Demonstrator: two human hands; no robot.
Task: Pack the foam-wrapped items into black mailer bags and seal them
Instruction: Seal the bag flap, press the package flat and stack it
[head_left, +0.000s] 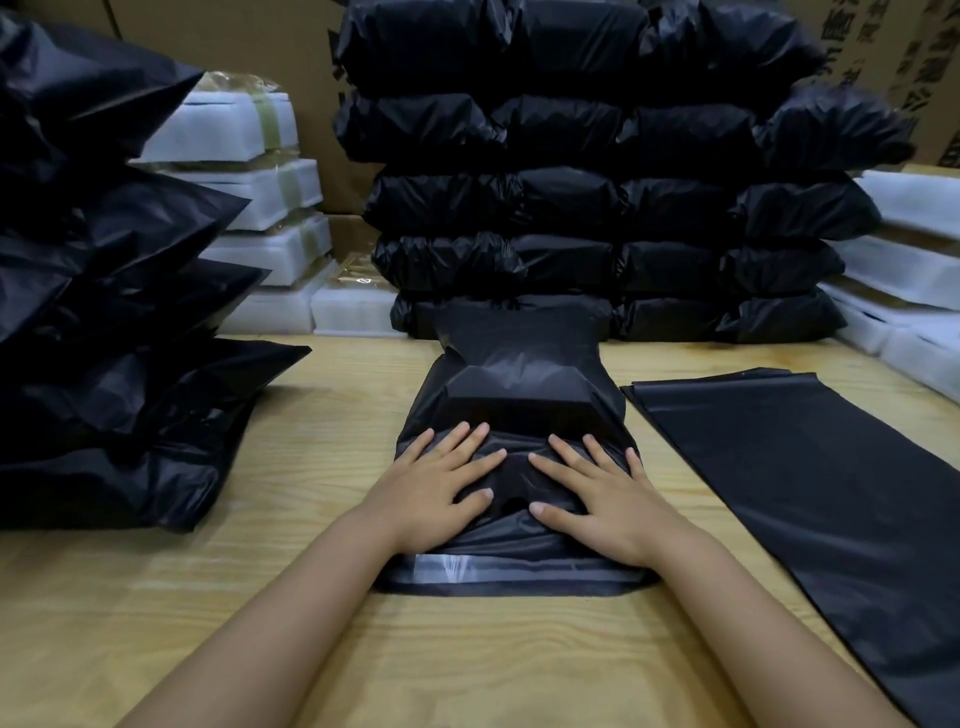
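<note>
A filled black mailer bag (519, 384) lies lengthwise in the middle of the wooden table (291, 519), with a boxy item bulging inside it. My left hand (441, 483) and my right hand (597, 493) press flat on its near half, fingers spread, thumbs toward each other. The bag's near end shows a shiny adhesive strip (447, 564) at the table. White foam-wrapped items (244, 130) are stacked at the back left, and more foam-wrapped items (904, 249) are stacked at the right edge.
A flat pile of empty black mailer bags (810, 478) lies to the right. A tall wall of packed black bags (597, 171) stands behind, and another heap of packed bags (104, 312) fills the left. Cardboard boxes (218, 31) line the back.
</note>
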